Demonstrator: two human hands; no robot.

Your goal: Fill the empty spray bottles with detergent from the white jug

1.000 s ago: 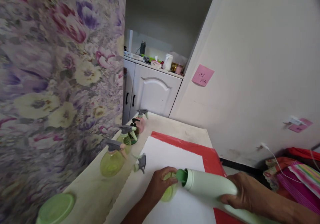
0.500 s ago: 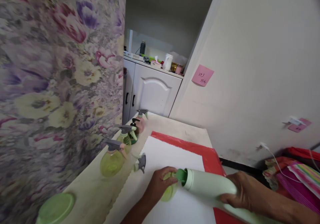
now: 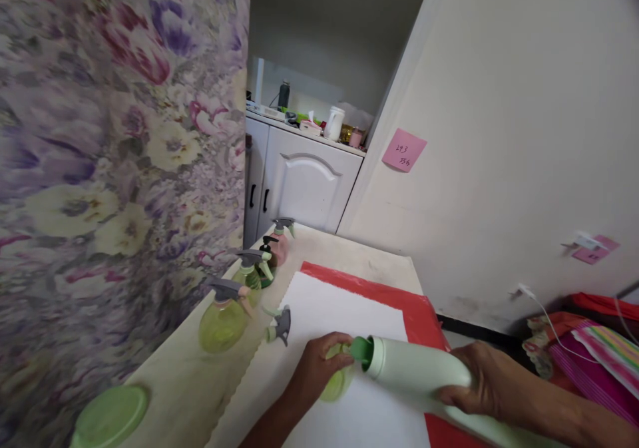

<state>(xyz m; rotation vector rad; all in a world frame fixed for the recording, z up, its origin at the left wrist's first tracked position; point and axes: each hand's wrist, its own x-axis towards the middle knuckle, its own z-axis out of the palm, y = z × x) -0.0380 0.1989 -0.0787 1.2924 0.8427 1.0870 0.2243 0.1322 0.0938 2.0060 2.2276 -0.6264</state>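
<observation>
My right hand grips a large pale green bottle, tipped so its dark green neck meets the mouth of a small yellow-green spray bottle body. My left hand is wrapped round that small bottle, which stands on a white sheet over a red mat. A loose grey spray head lies on the sheet just left of my left hand.
Several spray bottles with trigger heads, the nearest, stand in a row along the table's left side beside a floral curtain. A green lid lies near the front left. White cabinet behind; striped cloth at right.
</observation>
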